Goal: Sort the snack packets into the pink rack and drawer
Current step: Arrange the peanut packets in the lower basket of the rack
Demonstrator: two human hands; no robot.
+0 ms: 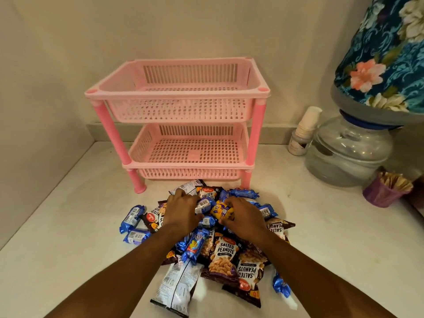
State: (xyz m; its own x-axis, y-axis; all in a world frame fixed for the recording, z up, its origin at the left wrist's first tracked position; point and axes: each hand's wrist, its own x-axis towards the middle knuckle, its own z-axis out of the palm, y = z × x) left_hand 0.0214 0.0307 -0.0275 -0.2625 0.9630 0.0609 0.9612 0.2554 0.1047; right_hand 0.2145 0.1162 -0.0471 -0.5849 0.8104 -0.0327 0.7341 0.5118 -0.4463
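A heap of snack packets lies on the white counter in front of a pink two-tier rack (176, 92); both its baskets hold nothing. The heap has dark salted peanut packets (223, 255) and several small blue biscuit packets (132, 218). My left hand (183, 210) rests on the heap's far side, its fingers curled over a blue biscuit packet (204, 205). My right hand (243, 216) is beside it, its fingers closed around a yellow packet (221, 211). Both packets are still down in the heap.
A clear water jar (348, 152) under a floral cover stands at the right, with a stack of paper cups (304, 131) beside it and a purple cup of sticks (385, 191) in front. Walls close in at the left and back.
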